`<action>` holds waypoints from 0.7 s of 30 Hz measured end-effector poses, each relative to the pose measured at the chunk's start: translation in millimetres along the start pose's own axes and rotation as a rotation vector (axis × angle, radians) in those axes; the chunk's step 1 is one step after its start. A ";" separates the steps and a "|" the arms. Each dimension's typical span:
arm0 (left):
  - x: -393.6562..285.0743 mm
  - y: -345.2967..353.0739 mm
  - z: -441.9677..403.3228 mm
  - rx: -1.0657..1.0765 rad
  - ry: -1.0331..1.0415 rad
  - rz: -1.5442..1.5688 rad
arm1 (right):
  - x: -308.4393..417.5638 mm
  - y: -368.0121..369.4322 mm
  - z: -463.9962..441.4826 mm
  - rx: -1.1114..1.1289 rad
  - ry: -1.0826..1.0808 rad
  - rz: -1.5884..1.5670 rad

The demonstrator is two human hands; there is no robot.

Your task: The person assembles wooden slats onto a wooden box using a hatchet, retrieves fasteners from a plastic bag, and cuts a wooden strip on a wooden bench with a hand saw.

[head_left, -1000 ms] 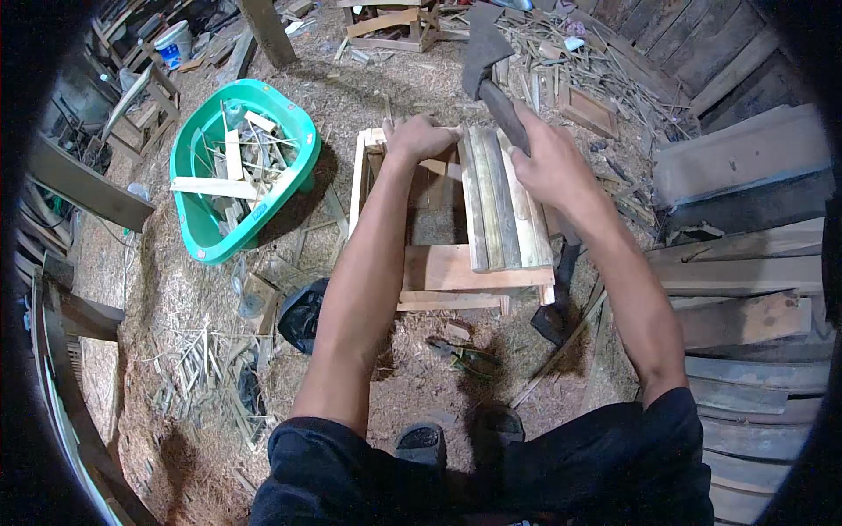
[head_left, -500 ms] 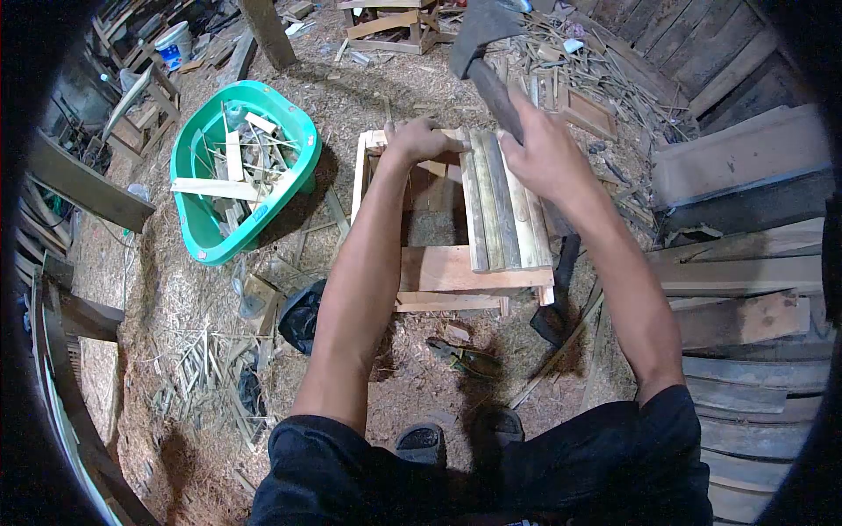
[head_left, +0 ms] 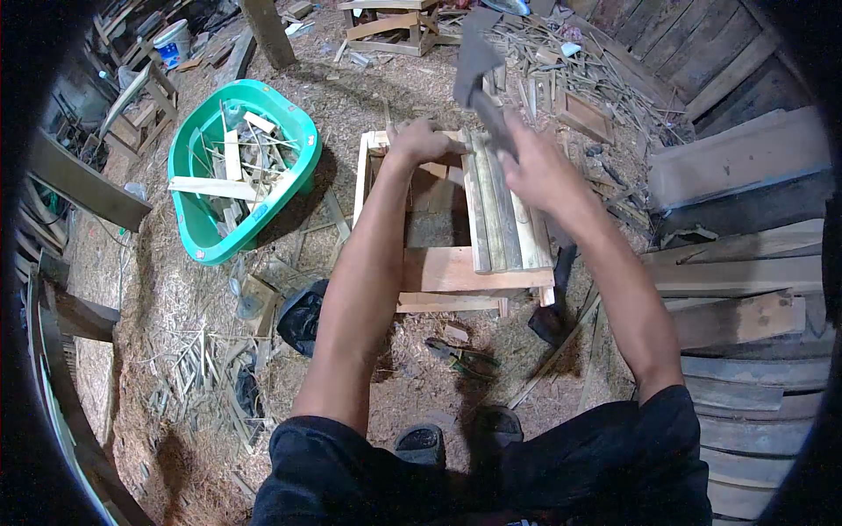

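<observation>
A small wooden frame [head_left: 478,279] stands in front of me, with several narrow slats [head_left: 506,215] lying side by side over its right part. At the far end of the leftmost slat is my left hand [head_left: 423,142], its fingers bent at the frame's far edge; whatever its fingertips pinch is too small to make out. My right hand [head_left: 539,167] is wrapped round the handle of a hatchet [head_left: 478,66], above the slats' far end. The hatchet's dark head points away from me, raised over the frame.
To the left sits a green tub [head_left: 307,167] with wood scraps. Pliers [head_left: 463,358] and a black bag [head_left: 303,317] lie on the shavings-covered ground near my feet. Boards [head_left: 745,273] are stacked at the right. A wooden post [head_left: 267,33] rises at the back.
The hatchet rose and tilted, and now is a little lower again, in my right hand. My left hand stays at the slats' far end, almost unmoved.
</observation>
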State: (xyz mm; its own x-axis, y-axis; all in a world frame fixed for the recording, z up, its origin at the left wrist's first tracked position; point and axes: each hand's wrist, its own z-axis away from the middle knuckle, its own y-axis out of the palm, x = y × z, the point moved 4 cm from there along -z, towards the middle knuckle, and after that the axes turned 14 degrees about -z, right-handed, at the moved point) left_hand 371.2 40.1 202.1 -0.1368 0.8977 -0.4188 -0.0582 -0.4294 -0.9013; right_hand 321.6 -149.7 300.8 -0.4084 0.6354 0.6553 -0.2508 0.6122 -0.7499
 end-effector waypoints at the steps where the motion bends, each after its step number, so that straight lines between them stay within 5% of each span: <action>1: 0.9 -0.2 -1.0 -0.002 -0.005 -0.002 | -4.9 3.0 -1.1 0.101 0.066 0.063; 2: 1.5 0.2 -2.0 0.000 -0.008 -0.006 | -10.0 5.4 -0.4 0.201 0.136 0.124; 8: 4.3 5.8 -6.5 0.012 -0.027 -0.019 | 7.7 -19.3 -0.5 -0.082 -0.034 0.019; 15: 3.0 3.8 -5.4 0.028 -0.019 -0.083 | -8.0 1.9 2.3 0.146 -0.003 0.159; 21: 5.4 9.5 -11.9 0.087 0.002 0.000 | 9.4 -16.2 -5.1 -0.190 -0.124 -0.055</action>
State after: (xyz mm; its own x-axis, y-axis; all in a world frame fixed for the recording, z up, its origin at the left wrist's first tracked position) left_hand 381.7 42.1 190.0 -0.1352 0.8977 -0.4194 -0.1436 -0.4366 -0.8881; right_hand 326.3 -151.2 319.6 -0.5061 0.5433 0.6698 -0.1108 0.7292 -0.6752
